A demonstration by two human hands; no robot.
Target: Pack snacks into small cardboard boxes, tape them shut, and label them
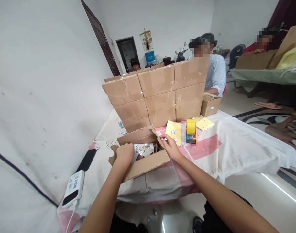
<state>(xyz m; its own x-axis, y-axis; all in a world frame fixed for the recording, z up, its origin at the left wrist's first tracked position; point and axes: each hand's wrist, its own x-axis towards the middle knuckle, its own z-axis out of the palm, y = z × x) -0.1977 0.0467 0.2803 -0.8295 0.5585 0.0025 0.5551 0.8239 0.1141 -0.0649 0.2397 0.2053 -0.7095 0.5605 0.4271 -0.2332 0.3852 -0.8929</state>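
An open cardboard box point(145, 165) lies on the table's cloth in front of me, its flaps up. Inside it lies a brown and white packet point(146, 150) printed "Super Meal". My left hand point(125, 152) reaches into the box at its left side, fingers curled down over the packet's left end. My right hand point(170, 145) rests on the box's right flap, fingers pinching its edge. A tape dispenser point(191, 131), orange and blue with a yellow roll, stands just right of that hand. A yellow printed sheet point(174, 131) lies between them.
Several sealed cardboard boxes point(157, 94) are stacked like a wall at the table's far side. A small box point(210, 105) and another yellow sheet point(204, 123) lie right of it. A white power bank point(74, 188) and black phone point(87, 159) lie left. People sit behind.
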